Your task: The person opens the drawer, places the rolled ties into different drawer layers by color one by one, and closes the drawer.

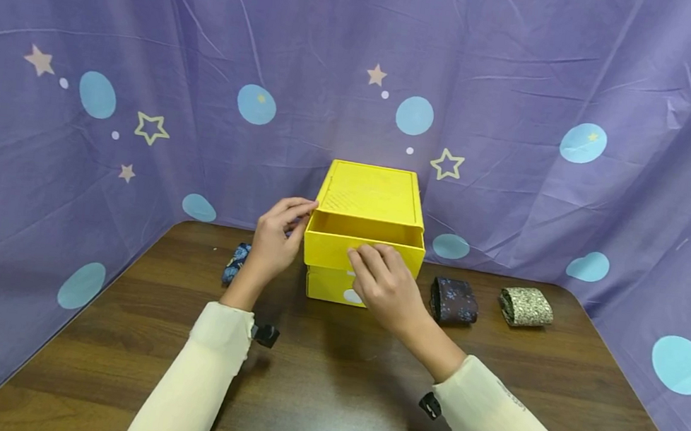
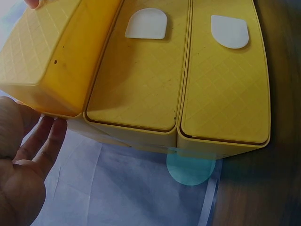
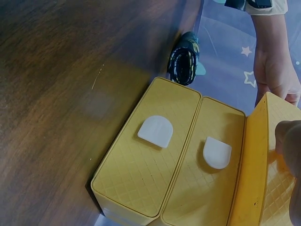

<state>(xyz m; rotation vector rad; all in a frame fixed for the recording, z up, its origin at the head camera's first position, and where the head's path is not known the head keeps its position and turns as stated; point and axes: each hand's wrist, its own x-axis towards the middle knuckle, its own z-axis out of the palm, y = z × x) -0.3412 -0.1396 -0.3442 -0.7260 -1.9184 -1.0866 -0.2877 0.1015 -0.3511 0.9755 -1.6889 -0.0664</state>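
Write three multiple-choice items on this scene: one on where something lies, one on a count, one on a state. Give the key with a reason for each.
1. Where does the blue patterned roll lie?
A. left of the yellow drawer box
B. inside the top drawer
C. on the box's top

2. How many fabric rolls lie right of the box?
A. none
B. two
C. four

3. The top drawer is
A. pulled out
B. pushed flush
C. lying on the table

Key: 1 A, it lies behind the left hand. 2 B, a dark roll and a beige roll. 3 A, its front stands forward under the right hand.
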